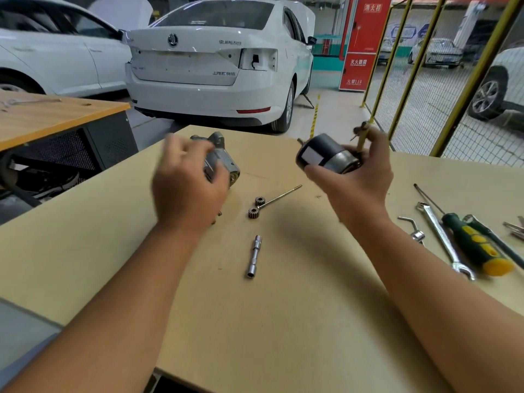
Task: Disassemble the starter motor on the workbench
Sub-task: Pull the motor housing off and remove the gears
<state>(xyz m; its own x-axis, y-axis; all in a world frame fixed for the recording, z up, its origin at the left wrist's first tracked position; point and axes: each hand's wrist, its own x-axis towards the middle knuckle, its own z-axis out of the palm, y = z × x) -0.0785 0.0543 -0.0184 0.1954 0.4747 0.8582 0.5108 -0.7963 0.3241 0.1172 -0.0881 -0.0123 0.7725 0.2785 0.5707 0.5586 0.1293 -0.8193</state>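
Observation:
The starter motor is in two pieces above the workbench point(283, 307). My right hand point(360, 177) grips the black and silver motor body point(323, 154), held tilted off the table at centre right. My left hand point(184, 188) is blurred and lies over the grey aluminium drive housing point(221, 154); its fingers are curled but I cannot tell whether they grip the housing. Two small brown pinion gears point(256, 207) lie between my hands beside a long through bolt point(280, 195). A socket extension point(254, 256) lies nearer to me.
At the right of the bench lie a combination spanner point(442, 239), a green and yellow screwdriver point(476, 245), a hex key point(411, 225) and keys at the edge. Another bench point(42, 117) stands at left, a white car point(221, 61) behind, yellow mesh fencing point(425, 80) at right.

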